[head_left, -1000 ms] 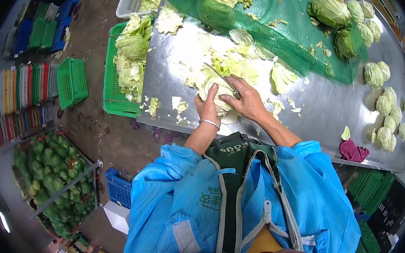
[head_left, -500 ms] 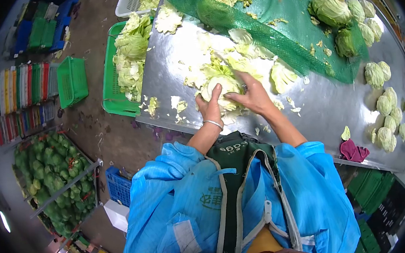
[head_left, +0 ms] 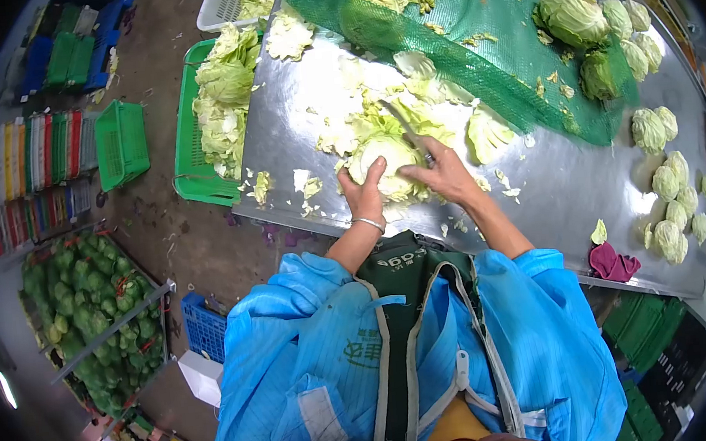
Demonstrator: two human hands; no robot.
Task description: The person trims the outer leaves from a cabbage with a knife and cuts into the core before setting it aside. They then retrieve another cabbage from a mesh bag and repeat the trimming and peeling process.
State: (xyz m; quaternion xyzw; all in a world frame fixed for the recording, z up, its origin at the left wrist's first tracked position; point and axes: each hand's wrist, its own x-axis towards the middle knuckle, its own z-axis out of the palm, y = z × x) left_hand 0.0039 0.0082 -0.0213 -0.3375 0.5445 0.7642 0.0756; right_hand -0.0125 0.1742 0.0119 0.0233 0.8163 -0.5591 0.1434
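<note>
A pale green cabbage head (head_left: 383,157) rests on the metal table near its front edge, among loose leaves. My left hand (head_left: 362,193) grips its near left side, thumb on top and the other fingers partly hidden. In my right hand (head_left: 448,177) is a knife (head_left: 400,121), its blade slanting away to the upper left above the leaves. The right thumb touches the cabbage's right side. Trimmed cabbage leaves (head_left: 430,96) lie beyond both hands, and a loose leaf (head_left: 488,133) sits to the right.
Green netting (head_left: 506,56) covers the table's far part, with untrimmed cabbages (head_left: 572,15) beside it. Several trimmed heads (head_left: 665,183) and a maroon cloth (head_left: 613,262) lie at right. A green crate (head_left: 185,188) of leaves stands left; a large bin holds green produce (head_left: 91,302).
The knife blade, blurred before, now shows more clearly, angled over the leaves. My left hand still holds the cabbage. The whole view has shifted slightly.
</note>
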